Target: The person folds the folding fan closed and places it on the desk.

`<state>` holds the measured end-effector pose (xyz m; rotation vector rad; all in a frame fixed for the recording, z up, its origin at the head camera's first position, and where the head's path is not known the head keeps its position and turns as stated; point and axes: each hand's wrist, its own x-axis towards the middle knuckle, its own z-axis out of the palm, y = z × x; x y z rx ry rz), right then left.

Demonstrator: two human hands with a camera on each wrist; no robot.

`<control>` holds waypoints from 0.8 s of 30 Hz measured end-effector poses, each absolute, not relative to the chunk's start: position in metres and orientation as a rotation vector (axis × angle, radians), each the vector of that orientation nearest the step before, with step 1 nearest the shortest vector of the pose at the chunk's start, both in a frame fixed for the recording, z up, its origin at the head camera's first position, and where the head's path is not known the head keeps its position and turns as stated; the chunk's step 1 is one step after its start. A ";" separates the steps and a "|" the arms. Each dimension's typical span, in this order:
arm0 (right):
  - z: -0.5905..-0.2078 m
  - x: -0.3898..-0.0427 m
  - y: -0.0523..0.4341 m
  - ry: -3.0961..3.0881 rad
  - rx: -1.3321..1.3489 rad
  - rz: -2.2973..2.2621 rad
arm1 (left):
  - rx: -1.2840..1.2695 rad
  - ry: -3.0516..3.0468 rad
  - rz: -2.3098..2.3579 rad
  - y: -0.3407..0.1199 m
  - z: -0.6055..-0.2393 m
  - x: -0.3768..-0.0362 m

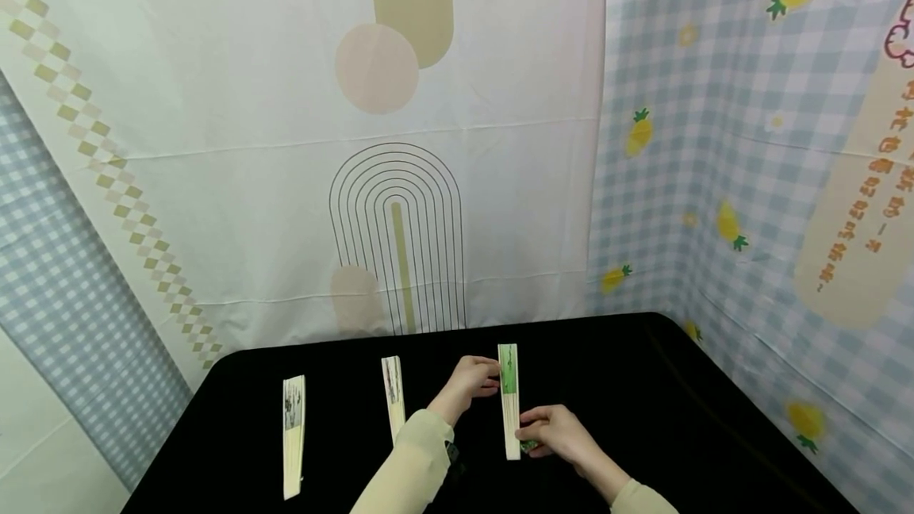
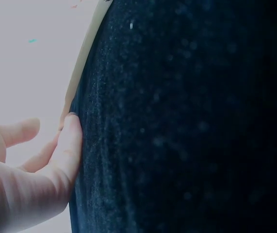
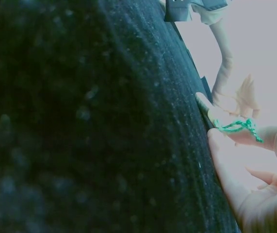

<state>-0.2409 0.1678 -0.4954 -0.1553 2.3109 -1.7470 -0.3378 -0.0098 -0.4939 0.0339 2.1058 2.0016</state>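
Note:
A folded hand fan with a green printed leaf point(image 1: 509, 371) lies on the black table, right of centre. Near its upper left edge, my left hand point(image 1: 471, 378) has its fingertips against or very close to the fan. In the left wrist view, the fingers of the left hand point(image 2: 46, 170) are extended, with the thumb apart. At the lower right edge, my right hand point(image 1: 560, 433) touches the fan's side with mostly straight fingers. A green cord point(image 3: 237, 126) lies by the right thumb in the right wrist view.
Two more folded fans lie to the left: one with a pinkish print point(image 1: 392, 383), partly hidden by my left sleeve, and one with a grey-black print point(image 1: 293, 427). The black-covered table point(image 1: 343, 474) meets patterned cloth hangings point(image 1: 250, 220) behind it.

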 end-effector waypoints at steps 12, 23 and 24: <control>-0.495 -0.241 0.167 2.304 -0.121 -1.752 | 0.020 2.090 2.013 -0.009 -0.494 -0.338; -0.496 -0.239 0.167 2.300 -0.139 -1.777 | 0.002 2.087 2.021 -0.011 -0.494 -0.336; -0.496 -0.239 0.167 2.300 -0.144 -1.779 | 0.001 2.086 2.021 -0.011 -0.494 -0.335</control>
